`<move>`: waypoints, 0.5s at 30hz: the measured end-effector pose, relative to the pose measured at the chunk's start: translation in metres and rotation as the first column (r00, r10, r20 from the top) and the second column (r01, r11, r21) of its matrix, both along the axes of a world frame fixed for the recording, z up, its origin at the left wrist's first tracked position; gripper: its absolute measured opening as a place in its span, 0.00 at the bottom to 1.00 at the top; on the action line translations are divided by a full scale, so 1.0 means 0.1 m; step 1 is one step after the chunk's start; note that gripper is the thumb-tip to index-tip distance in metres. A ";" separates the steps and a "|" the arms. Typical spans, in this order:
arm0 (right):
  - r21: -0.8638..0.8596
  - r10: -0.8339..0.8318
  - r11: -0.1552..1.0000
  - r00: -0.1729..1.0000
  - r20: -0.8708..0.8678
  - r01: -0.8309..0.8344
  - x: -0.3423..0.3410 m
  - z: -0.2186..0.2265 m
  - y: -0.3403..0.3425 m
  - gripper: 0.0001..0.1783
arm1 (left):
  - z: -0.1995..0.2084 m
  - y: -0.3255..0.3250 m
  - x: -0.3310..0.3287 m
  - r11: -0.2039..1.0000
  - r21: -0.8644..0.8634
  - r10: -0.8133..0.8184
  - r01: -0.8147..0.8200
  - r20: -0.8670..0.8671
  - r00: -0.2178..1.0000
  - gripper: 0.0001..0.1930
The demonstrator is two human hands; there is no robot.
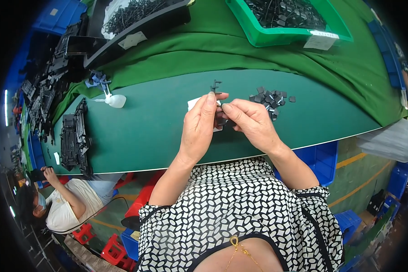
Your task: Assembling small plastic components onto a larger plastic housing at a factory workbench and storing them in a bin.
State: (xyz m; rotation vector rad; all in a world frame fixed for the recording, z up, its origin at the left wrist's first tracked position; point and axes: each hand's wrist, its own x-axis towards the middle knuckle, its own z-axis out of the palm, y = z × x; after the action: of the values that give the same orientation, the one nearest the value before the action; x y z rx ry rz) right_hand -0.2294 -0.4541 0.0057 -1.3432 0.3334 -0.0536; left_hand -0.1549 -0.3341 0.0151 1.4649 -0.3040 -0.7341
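Note:
My left hand is closed, pinching a thin black plastic part with short side prongs that sticks up past the thumb tip. Against it, my right hand is also closed, thumb and forefinger pressed together at the lower end of that part. A small black piece shows under the right fingers; its shape is mostly hidden. Beneath both hands lies a white sheet or pad, largely covered. Just right of my right hand is a loose pile of small black square pieces, some with shiny metal bits.
A white squeeze bottle and long black plastic frames are on the left of the green table. At the back stand a black bin and a green bin, both with black parts. A co-worker sits at lower left.

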 end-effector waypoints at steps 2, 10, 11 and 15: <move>-0.076 -0.031 0.997 0.999 0.023 0.033 -0.01 -0.04 -0.06 0.16 | -0.09 0.06 0.02 1.000 0.011 -0.021 0.020 0.061 0.998 0.20; -0.062 -0.046 0.997 0.999 0.015 0.047 -0.05 -0.03 -0.13 0.18 | -0.14 0.04 -0.06 0.994 0.073 -0.095 0.086 0.114 0.989 0.12; -0.048 -0.050 0.998 0.999 -0.003 0.050 -0.06 -0.05 -0.15 0.19 | -0.15 0.04 -0.05 0.993 0.073 -0.096 0.089 0.113 0.989 0.12; -0.063 -0.049 0.997 0.999 -0.020 0.047 -0.07 -0.06 -0.15 0.20 | -0.13 0.07 -0.03 0.981 0.129 -0.159 0.142 0.130 0.979 0.13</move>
State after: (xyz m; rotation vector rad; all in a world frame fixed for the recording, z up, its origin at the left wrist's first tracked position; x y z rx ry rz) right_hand -0.2361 -0.4688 -0.0004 -1.3982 0.3848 -0.0906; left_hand -0.1581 -0.3273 0.0026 1.6230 -0.4907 -0.7834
